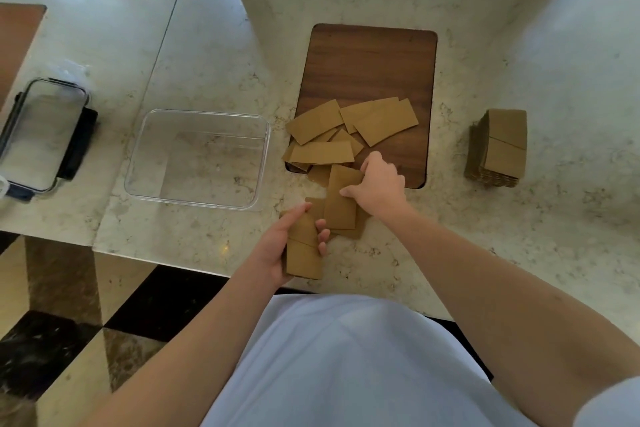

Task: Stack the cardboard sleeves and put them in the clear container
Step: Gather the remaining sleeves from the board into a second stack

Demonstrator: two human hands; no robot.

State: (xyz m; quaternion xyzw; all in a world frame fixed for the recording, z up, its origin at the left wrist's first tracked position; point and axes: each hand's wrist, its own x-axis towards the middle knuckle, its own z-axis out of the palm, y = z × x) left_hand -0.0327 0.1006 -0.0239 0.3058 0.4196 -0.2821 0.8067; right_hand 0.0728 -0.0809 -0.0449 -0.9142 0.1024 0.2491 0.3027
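Several flat sleeves gathered, many loose ones left.
My left hand (294, 243) clamps a thin stack of cardboard sleeves (304, 253) at the counter's (485, 236) near edge; my right hand (377, 184) pinches one light, bendable sleeve (341, 201) by its long edges.

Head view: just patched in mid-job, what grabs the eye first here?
The scattered tan cardboard sleeves spill off the dark wooden board at centre. Below them, the left hand holds a small stack while the right hand grips another sleeve. The clear plastic container on the left sits empty; a tidy finished stack stands far right.

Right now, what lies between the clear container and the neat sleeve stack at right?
In the head view: loose sleeves scattered over a wooden board, between clear container and neat stack.
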